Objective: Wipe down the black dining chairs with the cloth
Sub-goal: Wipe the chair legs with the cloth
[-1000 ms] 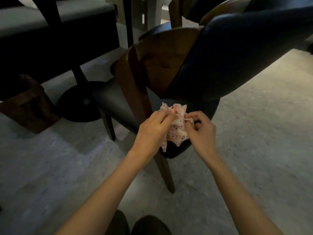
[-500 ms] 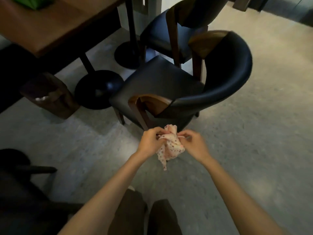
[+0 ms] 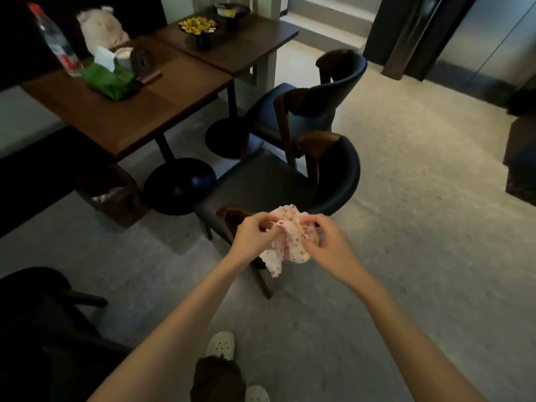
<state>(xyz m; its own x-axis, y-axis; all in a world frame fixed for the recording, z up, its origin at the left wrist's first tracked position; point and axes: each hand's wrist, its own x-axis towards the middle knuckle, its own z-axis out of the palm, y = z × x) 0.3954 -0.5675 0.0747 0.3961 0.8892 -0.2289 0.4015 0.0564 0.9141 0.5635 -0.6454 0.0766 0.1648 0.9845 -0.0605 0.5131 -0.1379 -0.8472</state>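
Observation:
A crumpled white cloth (image 3: 291, 242) with small red spots hangs between my two hands in front of me. My left hand (image 3: 251, 235) pinches its left edge and my right hand (image 3: 327, 245) pinches its right side. Just beyond the cloth stands the near black dining chair (image 3: 266, 181), its curved padded back (image 3: 342, 175) on the right and a wooden arm end (image 3: 229, 216) partly behind my left hand. A second black chair (image 3: 293, 111) stands further back, pushed towards the table.
A wooden table (image 3: 121, 111) at the left carries a water bottle (image 3: 55, 42), a green tissue pack (image 3: 110, 81) and a candy bowl (image 3: 198, 26). Its round black bases (image 3: 179, 184) and a brown bin (image 3: 111, 195) sit on the floor. A dark chair (image 3: 43, 329) fills the lower left.
My view has risen and pulled back from the chair, so the table top and second chair now show. Both hands kept hold of the cloth and spread it slightly wider.

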